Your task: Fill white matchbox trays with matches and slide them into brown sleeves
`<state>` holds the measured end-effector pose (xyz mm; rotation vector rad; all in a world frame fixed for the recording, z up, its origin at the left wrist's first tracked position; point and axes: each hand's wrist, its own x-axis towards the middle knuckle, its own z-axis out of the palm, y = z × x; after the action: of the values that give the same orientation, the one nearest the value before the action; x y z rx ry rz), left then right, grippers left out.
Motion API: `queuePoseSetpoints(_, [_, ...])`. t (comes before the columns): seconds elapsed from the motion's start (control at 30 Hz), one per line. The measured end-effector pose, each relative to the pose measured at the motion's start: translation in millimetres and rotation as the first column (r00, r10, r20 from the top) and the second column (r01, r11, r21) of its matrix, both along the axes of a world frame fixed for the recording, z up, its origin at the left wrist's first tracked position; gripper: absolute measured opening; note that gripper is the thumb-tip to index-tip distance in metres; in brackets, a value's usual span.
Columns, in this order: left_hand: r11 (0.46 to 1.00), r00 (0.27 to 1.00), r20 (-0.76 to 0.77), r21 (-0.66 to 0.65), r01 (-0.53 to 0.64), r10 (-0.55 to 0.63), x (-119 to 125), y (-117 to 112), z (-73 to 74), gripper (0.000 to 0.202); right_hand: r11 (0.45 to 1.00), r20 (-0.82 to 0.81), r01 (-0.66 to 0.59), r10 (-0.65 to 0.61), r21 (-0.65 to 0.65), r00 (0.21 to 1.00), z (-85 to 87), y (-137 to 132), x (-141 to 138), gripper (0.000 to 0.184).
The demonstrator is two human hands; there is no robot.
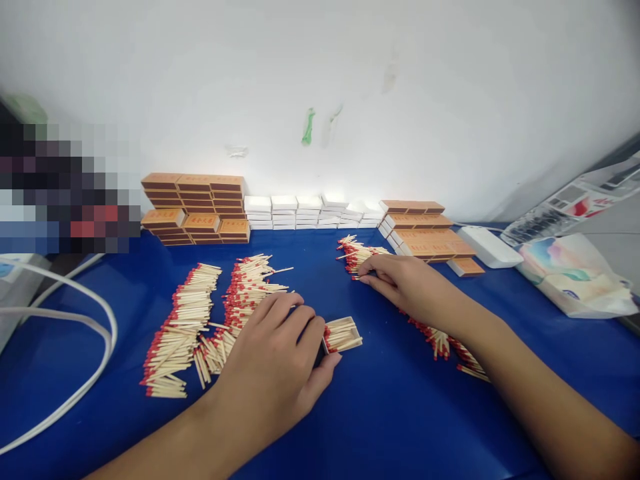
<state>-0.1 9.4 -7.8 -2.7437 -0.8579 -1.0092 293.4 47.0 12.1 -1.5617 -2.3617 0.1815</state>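
Observation:
My left hand curls around the left end of a small matchbox tray, with the thumb along its near side and the fingertips hidden. Red-tipped matches lie in the tray. Just left of this hand are two long heaps of loose matches, a nearer heap and a farther-left heap. My right hand pinches a match between thumb and forefinger at the edge of another match pile. More matches lie partly hidden under the right forearm.
Brown matchboxes are stacked at the back left and back right. White trays stand between them against the wall. To the right are a white device and a tissue pack. White cables loop at left.

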Motion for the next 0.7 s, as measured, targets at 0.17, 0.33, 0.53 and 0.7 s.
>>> queuePoseSetpoints(0.17, [1.000, 1.000, 0.003, 0.001, -0.005, 0.005, -0.4, 0.6, 0.1, 0.017, 0.999, 0.035, 0.027, -0.026, -0.033, 0.999, 2.3, -0.5, -1.5, 0.019])
queuePoseSetpoints(0.33, [1.000, 1.000, 0.000, -0.002, -0.003, 0.003, -0.1, 0.7, 1.6, 0.016, 0.997, -0.007, 0.018, -0.019, -0.070, 1.000, 4.8, -2.7, -3.6, 0.021])
queuePoseSetpoints(0.53, [0.999, 1.000, 0.003, -0.026, -0.019, 0.019, 0.8, -0.5, -0.1, 0.014, 0.992, -0.116, -0.029, 0.015, -0.121, 0.993, 18.7, -25.3, -26.2, 0.028])
queuePoseSetpoints(0.7, [0.999, 0.999, 0.009, -0.014, -0.031, 0.031, 0.2, -0.1, -0.6, 0.015, 0.961, -0.136, -0.181, 0.154, -0.211, 0.979, 21.7, -45.9, -48.8, 0.019])
